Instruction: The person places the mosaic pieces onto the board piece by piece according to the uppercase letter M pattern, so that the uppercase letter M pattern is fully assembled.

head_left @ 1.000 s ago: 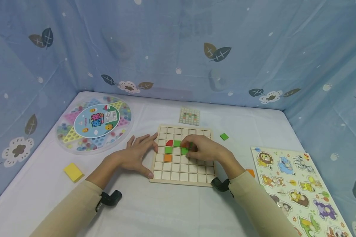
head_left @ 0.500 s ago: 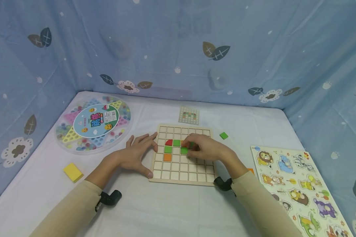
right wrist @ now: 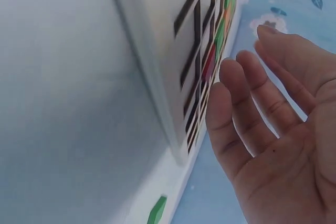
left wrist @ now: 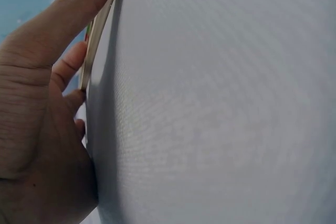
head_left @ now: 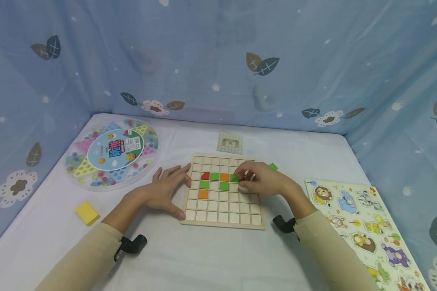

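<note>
A wooden grid board lies flat on the table. Its upper row holds a red quarter-round tile, a green tile, an orange tile and another green tile. More green and orange tiles sit below. My left hand spans the board's left edge, thumb at the near corner and fingertips along the side. Over the right half, my right hand has its index fingertip at the last green tile. In the right wrist view, its fingers bend loosely near a red tile, with no piece between them.
A small pattern card lies beyond the board. A loose green tile is partly hidden behind my right hand. Left stand a round marble game box and a yellow block. An animal puzzle board lies at right.
My right hand has shifted rightward from the orange tile to the green tile beside it, uncovering the orange one. The left hand keeps its place at the board's edge.
</note>
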Motion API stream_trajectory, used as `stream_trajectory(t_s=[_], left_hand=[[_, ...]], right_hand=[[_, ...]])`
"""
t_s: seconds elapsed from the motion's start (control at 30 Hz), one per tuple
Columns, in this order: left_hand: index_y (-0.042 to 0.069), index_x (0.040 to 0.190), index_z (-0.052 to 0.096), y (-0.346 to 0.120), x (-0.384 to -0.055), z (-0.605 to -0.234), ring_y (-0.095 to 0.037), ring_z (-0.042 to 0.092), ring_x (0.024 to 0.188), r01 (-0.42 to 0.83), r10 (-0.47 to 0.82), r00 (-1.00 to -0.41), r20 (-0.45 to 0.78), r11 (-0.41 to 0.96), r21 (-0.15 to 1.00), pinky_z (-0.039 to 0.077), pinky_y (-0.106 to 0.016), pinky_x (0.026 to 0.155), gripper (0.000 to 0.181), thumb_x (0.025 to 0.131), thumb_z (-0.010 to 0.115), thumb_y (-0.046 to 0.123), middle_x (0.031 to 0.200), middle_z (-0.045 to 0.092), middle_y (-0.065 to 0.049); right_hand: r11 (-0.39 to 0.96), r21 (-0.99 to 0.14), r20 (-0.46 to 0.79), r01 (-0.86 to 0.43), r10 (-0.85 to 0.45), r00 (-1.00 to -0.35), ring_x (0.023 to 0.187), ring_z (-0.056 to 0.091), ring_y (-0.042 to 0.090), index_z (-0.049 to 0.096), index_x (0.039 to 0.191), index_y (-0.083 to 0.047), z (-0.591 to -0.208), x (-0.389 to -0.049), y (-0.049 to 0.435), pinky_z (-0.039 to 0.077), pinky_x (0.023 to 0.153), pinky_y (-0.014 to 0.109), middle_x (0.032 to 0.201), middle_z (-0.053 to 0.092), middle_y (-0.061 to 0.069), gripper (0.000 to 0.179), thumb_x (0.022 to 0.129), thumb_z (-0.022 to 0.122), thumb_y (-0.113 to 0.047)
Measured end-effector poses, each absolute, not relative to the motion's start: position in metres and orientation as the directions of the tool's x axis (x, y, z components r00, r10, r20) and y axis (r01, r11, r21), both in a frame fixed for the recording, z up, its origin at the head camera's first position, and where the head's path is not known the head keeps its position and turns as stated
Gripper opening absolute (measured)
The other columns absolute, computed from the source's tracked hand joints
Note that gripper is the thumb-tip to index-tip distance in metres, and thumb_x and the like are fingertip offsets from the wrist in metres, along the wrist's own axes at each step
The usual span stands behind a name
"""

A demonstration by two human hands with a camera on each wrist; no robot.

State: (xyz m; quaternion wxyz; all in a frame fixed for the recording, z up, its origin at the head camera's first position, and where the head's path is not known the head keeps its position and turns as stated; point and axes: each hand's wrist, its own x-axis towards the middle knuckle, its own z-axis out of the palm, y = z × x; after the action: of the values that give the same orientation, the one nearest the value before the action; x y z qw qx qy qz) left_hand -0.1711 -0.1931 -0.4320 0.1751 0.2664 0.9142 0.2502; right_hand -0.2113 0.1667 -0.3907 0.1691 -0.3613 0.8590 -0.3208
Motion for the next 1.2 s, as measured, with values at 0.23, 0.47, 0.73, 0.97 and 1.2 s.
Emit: stream_trajectory(t_s=[0.23, 0.47, 0.73, 0.97, 1.2], left_hand=[[0.031, 0.119, 0.047, -0.196, -0.17, -0.431, -0.039, 0.002, 0.158, 0.401, 0.576, -0.796, -0.185, 0.731, 0.552, -0.01, -0.076, 0.114, 0.083, 0.059, 0.091, 0.066, 0.174, 0.004, -0.004], [0.031, 0.119, 0.047, -0.196, -0.17, -0.432, -0.039, 0.003, 0.158, 0.402, 0.575, -0.798, -0.184, 0.733, 0.549, -0.01, -0.076, 0.114, 0.083, 0.058, 0.091, 0.066, 0.174, 0.004, -0.004], [0.032, 0.119, 0.046, -0.196, -0.171, -0.433, -0.038, 0.003, 0.158, 0.402, 0.574, -0.796, -0.19, 0.737, 0.544, -0.01, -0.075, 0.114, 0.083, 0.058, 0.09, 0.068, 0.174, 0.004, -0.003], [0.03, 0.119, 0.047, -0.195, -0.171, -0.431, -0.039, 0.003, 0.158, 0.406, 0.58, -0.793, -0.189, 0.733, 0.545, -0.01, -0.076, 0.114, 0.082, 0.059, 0.091, 0.067, 0.174, 0.004, -0.004], [0.031, 0.119, 0.047, -0.195, -0.171, -0.43, -0.039, 0.003, 0.158, 0.405, 0.58, -0.792, -0.19, 0.733, 0.547, -0.01, -0.076, 0.114, 0.082, 0.059, 0.09, 0.067, 0.174, 0.004, -0.004]], right_hand=[[0.582, -0.656, -0.07, -0.481, -0.682, -0.728, 0.102, 0.063, 0.019, 0.065, 0.127, -0.01, -0.389, -0.215, 0.184, 0.056, 0.085, 0.036, 0.118, 0.069, 0.003, 0.028, 0.099, 0.067, -0.011], [0.611, -0.634, -0.063, -0.475, -0.652, -0.756, 0.103, 0.063, 0.021, 0.065, 0.125, -0.01, -0.389, -0.216, 0.201, 0.055, 0.082, 0.037, 0.12, 0.068, 0.004, 0.027, 0.098, 0.068, -0.008], [0.649, -0.624, -0.057, -0.435, -0.593, -0.803, 0.108, 0.061, 0.025, 0.065, 0.126, -0.008, -0.389, -0.219, 0.222, 0.056, 0.086, 0.039, 0.126, 0.066, 0.007, 0.029, 0.097, 0.068, -0.006], [0.687, -0.596, -0.067, -0.415, -0.558, -0.827, 0.112, 0.062, 0.03, 0.064, 0.129, -0.009, -0.39, -0.224, 0.235, 0.056, 0.089, 0.042, 0.13, 0.063, 0.009, 0.034, 0.096, 0.069, -0.005], [0.681, -0.596, -0.054, -0.426, -0.564, -0.824, 0.117, 0.057, 0.033, 0.064, 0.128, -0.006, -0.393, -0.229, 0.244, 0.055, 0.091, 0.047, 0.132, 0.061, 0.011, 0.033, 0.096, 0.07, -0.004]])
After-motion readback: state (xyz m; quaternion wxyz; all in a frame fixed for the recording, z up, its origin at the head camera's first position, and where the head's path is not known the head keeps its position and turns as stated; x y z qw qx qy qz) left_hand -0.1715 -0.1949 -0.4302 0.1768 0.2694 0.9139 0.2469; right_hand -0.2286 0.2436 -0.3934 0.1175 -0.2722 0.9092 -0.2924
